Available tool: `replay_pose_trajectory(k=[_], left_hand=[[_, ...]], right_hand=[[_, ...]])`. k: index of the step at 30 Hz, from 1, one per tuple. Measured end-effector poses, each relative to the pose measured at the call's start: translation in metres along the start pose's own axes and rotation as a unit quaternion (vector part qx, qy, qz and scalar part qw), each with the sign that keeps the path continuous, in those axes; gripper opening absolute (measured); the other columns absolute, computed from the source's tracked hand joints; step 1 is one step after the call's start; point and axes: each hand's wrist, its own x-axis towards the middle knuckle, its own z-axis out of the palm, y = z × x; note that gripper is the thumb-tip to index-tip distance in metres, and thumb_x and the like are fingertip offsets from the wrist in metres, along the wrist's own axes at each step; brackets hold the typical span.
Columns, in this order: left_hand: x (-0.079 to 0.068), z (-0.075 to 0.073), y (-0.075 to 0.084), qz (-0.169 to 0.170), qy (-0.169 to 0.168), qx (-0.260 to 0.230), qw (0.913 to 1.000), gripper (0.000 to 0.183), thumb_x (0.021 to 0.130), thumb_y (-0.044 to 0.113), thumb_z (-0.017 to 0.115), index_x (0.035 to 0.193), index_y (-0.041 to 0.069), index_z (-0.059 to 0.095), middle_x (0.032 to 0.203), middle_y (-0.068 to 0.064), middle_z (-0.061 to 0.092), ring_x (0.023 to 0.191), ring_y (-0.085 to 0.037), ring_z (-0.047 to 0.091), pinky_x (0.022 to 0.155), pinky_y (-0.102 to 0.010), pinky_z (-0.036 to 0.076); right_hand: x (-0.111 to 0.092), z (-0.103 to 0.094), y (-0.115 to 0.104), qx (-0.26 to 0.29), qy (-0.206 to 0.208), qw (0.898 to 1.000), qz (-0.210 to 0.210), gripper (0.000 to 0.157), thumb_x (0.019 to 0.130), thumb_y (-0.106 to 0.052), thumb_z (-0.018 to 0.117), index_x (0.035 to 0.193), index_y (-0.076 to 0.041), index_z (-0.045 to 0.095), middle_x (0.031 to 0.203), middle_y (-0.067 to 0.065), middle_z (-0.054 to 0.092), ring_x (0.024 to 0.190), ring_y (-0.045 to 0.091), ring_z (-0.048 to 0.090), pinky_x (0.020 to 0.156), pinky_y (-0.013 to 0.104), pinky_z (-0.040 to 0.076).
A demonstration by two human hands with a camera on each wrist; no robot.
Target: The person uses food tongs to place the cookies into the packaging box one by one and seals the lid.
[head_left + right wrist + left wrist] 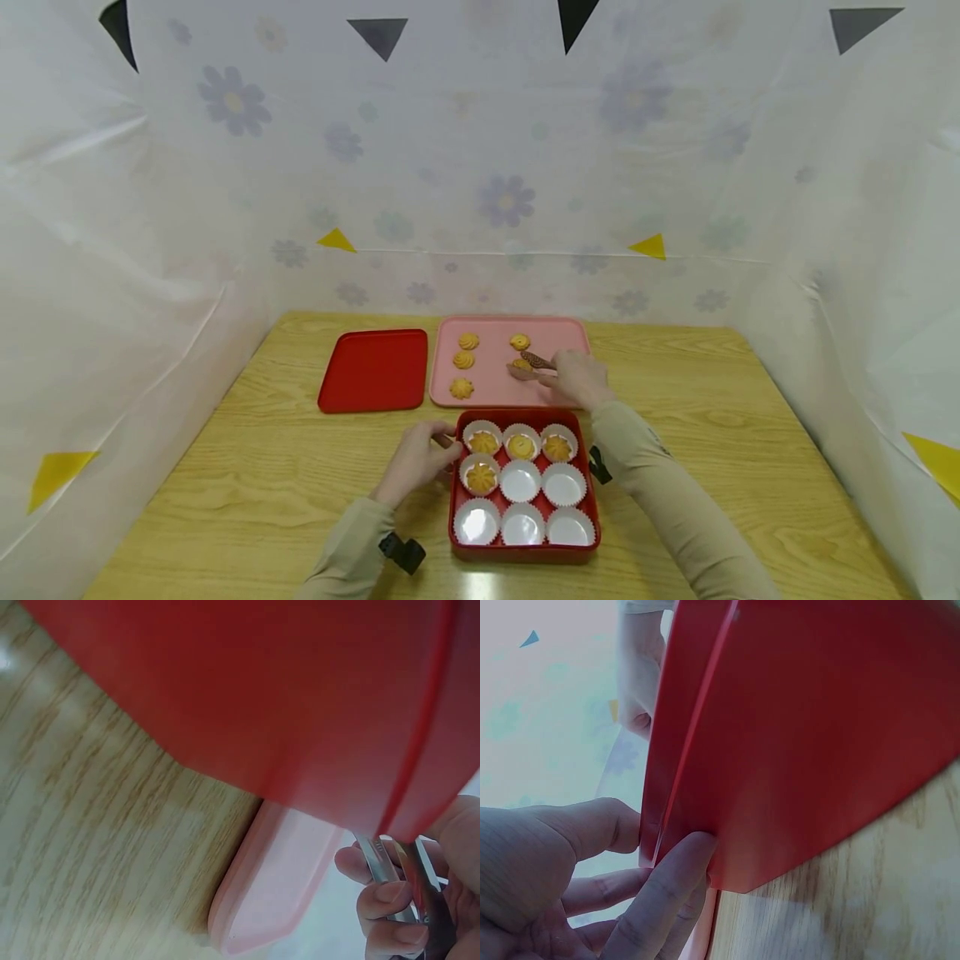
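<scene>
At your far left, the flat red tray lies beside the pink one on the tabletop, out of your way. Next comes your left hand, at the far left corner of the red box: thumb at the rim, fingers against the outer wall, gripping that corner. A light hold should be enough to steady the box; pressing harder could skew it.

In the box, four paper cups hold a cookie each: all three in the far row and the left one in the middle row. The other five have none.

Just beyond the box is the pink tray, with a column of three cookies on its left side. Mind that column if you swing the tongs left.

Further right, a cookie sits on the pink tray between the tips of the tongs, with another just behind it. You cannot tell from here whether both tips touch it. Taking hold of it looks like the step in hand: centre the tips and squeeze evenly, as the cookie will probably crumble under a hard pinch.

At the right, your right hand has its fingers clamped round the tongs. Your forearm passes close to the box's right side, so draw back high enough to clear the rim.
</scene>
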Motion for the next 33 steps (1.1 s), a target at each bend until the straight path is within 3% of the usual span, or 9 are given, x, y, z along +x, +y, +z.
replay_pose_trajectory(k=[9,14,17,27,33], left_hand=[[0.001,0.001,-0.001,0.004,0.003,0.004,1.0000,0.031,0.090,0.008,0.068,0.117,-0.008,0.067,0.093,-0.019,0.071,0.063,-0.024,0.072,0.053,-0.028,0.056],[0.001,0.001,-0.001,0.002,0.002,-0.002,1.0000,0.031,0.090,0.007,0.068,0.117,-0.007,0.067,0.093,-0.020,0.071,0.063,-0.024,0.071,0.053,-0.032,0.057],[0.001,0.001,-0.001,0.000,0.001,-0.008,1.0000,0.030,0.090,0.006,0.068,0.118,-0.007,0.067,0.093,-0.019,0.071,0.063,-0.025,0.071,0.053,-0.035,0.059],[0.001,0.001,-0.001,-0.001,0.003,0.001,1.0000,0.030,0.090,0.007,0.068,0.117,-0.006,0.068,0.094,-0.019,0.071,0.063,-0.022,0.070,0.053,-0.031,0.057],[0.001,0.000,-0.001,0.001,0.002,0.005,1.0000,0.031,0.090,0.008,0.068,0.118,-0.006,0.068,0.095,-0.019,0.071,0.064,-0.018,0.069,0.053,-0.028,0.056]], right_hand=[[-0.002,-0.001,0.001,0.002,0.001,1.000,0.003,0.032,0.094,-0.037,0.070,0.101,-0.006,0.073,0.095,0.010,0.071,0.075,0.022,0.058,0.057,0.040,0.049],[-0.005,-0.002,0.003,0.006,0.002,1.000,0.001,0.033,0.093,-0.038,0.070,0.103,-0.007,0.073,0.096,0.009,0.073,0.074,0.021,0.058,0.057,0.039,0.049],[-0.006,-0.002,0.005,0.010,0.000,1.000,-0.009,0.030,0.094,-0.037,0.070,0.100,-0.008,0.075,0.093,0.007,0.074,0.071,0.019,0.056,0.055,0.036,0.046],[-0.008,-0.003,0.010,0.038,0.000,0.999,-0.019,0.027,0.093,-0.035,0.070,0.101,-0.010,0.077,0.085,0.005,0.072,0.066,0.017,0.050,0.053,0.030,0.037],[-0.014,-0.006,0.012,0.067,0.011,0.997,-0.027,0.026,0.093,-0.037,0.071,0.091,-0.011,0.074,0.069,0.001,0.058,0.060,0.015,0.043,0.051,0.028,0.031]])
